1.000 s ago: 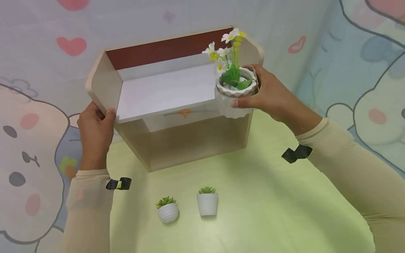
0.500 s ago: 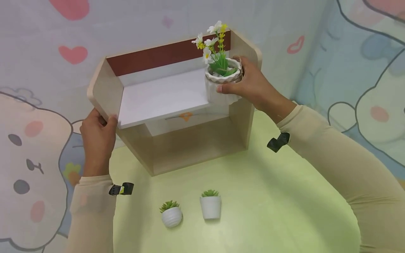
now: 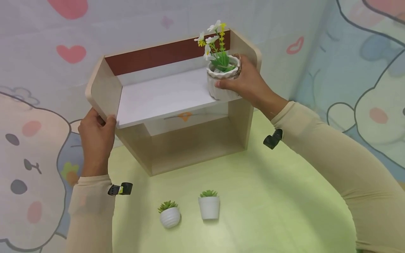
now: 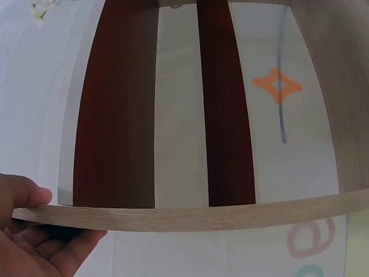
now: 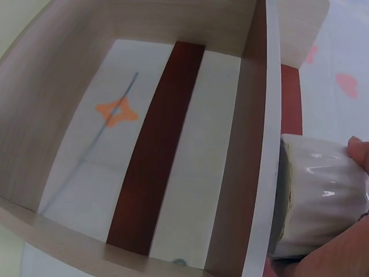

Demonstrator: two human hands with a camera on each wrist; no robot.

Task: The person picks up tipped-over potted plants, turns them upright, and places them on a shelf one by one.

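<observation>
My right hand [image 3: 250, 82] grips a white ceramic pot [image 3: 218, 86] of white and yellow artificial flowers [image 3: 215, 45]. The pot is over the right end of the white top board [image 3: 164, 93] of a small wooden shelf [image 3: 196, 138]. In the right wrist view the pot [image 5: 323, 193] is close to that board's edge; whether its whole base rests there I cannot tell. My left hand [image 3: 98, 140] holds the shelf's left side panel [image 3: 102, 91], thumb on one face and fingers on the other, as the left wrist view shows with the panel [image 4: 173, 219].
Two small white pots with green succulents, a round ribbed one [image 3: 170, 217] and a tapered one [image 3: 209, 207], are on the light green surface [image 3: 269, 203] in front of the shelf. A cartoon-printed cloth [image 3: 34, 158] hangs behind and on both sides.
My right hand has carried the flower pot leftward and back, from in front of the top board to over its right end. My left hand keeps its hold on the side panel.
</observation>
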